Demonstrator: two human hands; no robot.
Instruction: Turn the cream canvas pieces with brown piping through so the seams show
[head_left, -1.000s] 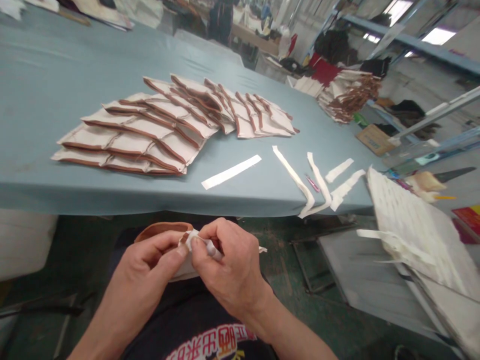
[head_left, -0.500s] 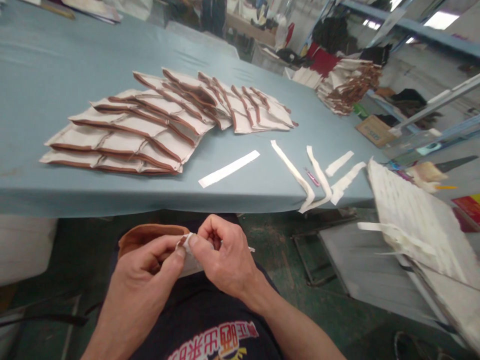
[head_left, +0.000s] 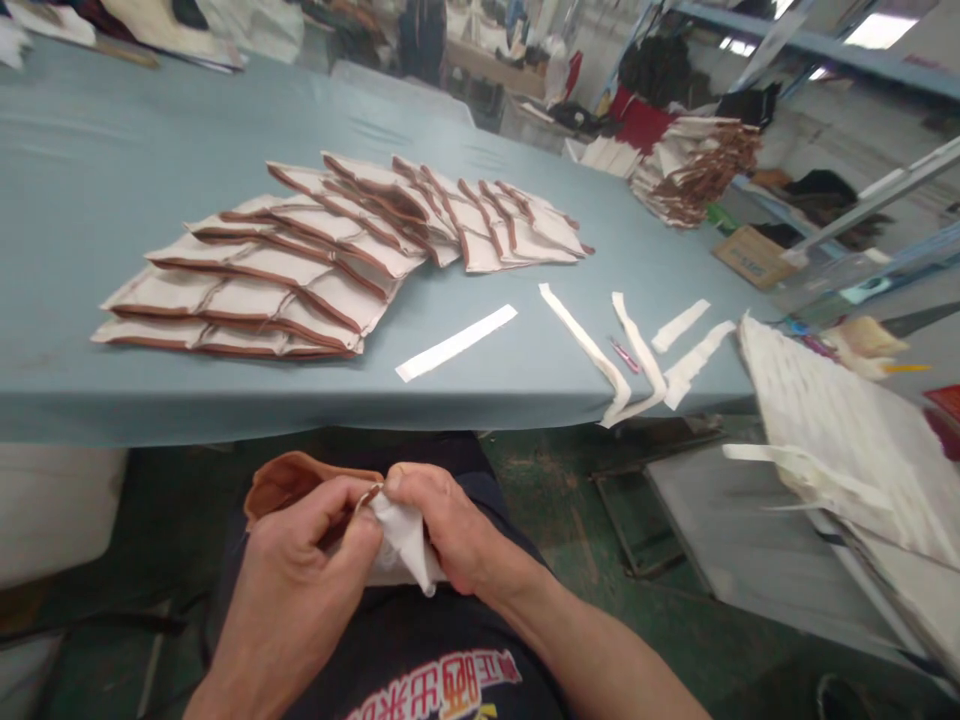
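Over my lap, both hands pinch a white fabric piece with brown edging (head_left: 401,530). My left hand (head_left: 311,555) grips its brown edge between thumb and forefinger. My right hand (head_left: 442,520) holds the white cloth close beside, its thumb at the top edge. A pointed white corner hangs down between the hands. Behind my left hand, a curved brown part (head_left: 296,480) of the piece stands up. On the table ahead lie overlapping rows of cream fabric pieces with brown edging (head_left: 262,270).
White strips (head_left: 457,342) lie near the blue-green table's (head_left: 225,400) front edge, with a small pink tool (head_left: 624,356) among them. At right stands a board covered in pale strips (head_left: 840,430). A heap of brown-edged pieces (head_left: 694,165) sits at the far right.
My right hand has turned, its thumb now on top, and a white corner hangs in view between my hands. My left hand keeps its pinch. The view has shifted slightly.
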